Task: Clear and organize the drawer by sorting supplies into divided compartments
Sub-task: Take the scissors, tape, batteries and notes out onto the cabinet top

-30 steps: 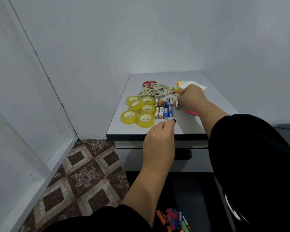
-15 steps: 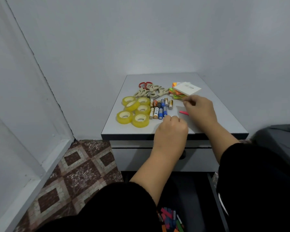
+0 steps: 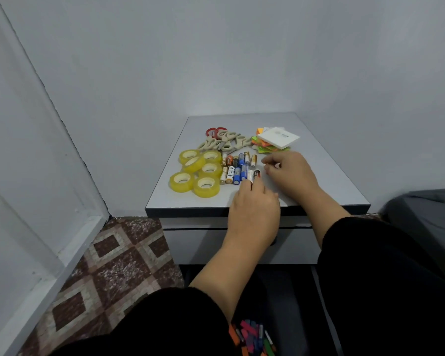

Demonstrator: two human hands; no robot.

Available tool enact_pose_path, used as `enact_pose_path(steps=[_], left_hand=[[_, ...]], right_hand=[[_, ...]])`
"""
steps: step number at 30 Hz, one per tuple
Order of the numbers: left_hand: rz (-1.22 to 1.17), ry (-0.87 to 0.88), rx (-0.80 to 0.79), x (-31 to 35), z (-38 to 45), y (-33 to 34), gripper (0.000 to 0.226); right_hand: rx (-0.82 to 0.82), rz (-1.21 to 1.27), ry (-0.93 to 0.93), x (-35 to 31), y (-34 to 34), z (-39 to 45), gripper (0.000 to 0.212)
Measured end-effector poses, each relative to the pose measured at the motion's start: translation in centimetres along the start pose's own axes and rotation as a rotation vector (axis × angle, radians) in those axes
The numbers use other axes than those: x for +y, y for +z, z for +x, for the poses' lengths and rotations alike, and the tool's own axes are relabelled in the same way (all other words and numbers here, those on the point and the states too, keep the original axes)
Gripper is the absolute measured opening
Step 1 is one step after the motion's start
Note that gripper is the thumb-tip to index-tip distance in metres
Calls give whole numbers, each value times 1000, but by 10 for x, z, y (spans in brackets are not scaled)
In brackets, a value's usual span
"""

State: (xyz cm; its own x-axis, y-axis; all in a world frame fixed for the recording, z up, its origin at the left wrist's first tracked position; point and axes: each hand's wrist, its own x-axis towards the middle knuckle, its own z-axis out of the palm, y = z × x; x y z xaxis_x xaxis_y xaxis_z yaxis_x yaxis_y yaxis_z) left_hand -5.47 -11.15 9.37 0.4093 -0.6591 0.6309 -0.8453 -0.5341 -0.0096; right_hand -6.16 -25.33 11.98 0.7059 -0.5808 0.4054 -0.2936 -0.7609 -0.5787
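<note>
Two hands over the worktop (image 3: 332, 181) — left hand (image 3: 253, 204) touches a battery (image 3: 250, 176) with straight fingers; right hand (image 3: 289, 170), fingers curled, grip unclear, beside the batteries (image 3: 238, 167).

Grey table (image 3: 326, 176) bears tape rolls (image 3: 197, 173), batteries (image 3: 238, 167), scissors (image 3: 225, 141), sticky notes (image 3: 272, 141).
</note>
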Motion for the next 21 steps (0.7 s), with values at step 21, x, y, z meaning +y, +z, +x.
enact_pose_path(steps=[21], left_hand=[[20, -69, 88, 0, 0, 15, 35]], right_hand=[[-198, -526, -231, -6, 8, 4, 45]])
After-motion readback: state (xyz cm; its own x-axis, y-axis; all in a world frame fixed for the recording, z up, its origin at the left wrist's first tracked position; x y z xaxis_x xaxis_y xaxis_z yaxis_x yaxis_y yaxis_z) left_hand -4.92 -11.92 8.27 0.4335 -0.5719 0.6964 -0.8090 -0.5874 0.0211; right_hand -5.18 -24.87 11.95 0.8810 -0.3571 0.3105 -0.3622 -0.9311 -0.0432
